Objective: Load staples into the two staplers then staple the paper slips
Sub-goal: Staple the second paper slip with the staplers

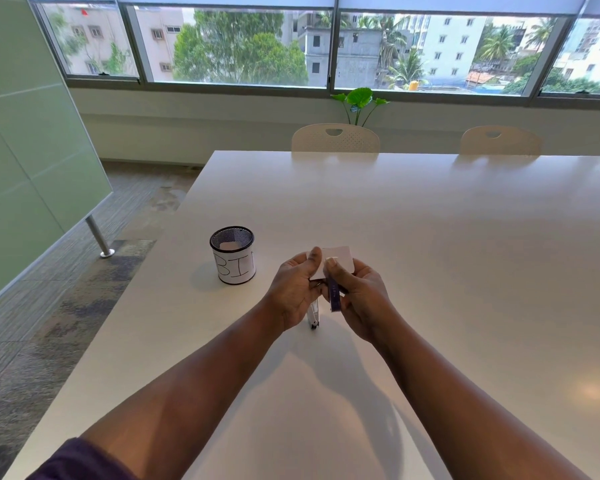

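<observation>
A small purple stapler (334,296) is held above the white table (430,254), swung open, with its metal lower arm (313,315) hanging down between my hands. My right hand (359,296) grips the purple top part. My left hand (293,289) holds white paper slips (340,259) at the stapler's front end, thumb pressed on top. Both hands float just above the table near its left half. The stapler's mouth is hidden by my fingers. No second stapler shows.
A black mesh cup (232,255) with a white label reading "BIN" stands left of my hands; a white slip lies inside it. Two pale chairs (335,138) stand at the table's far edge. The table's left edge drops to carpet.
</observation>
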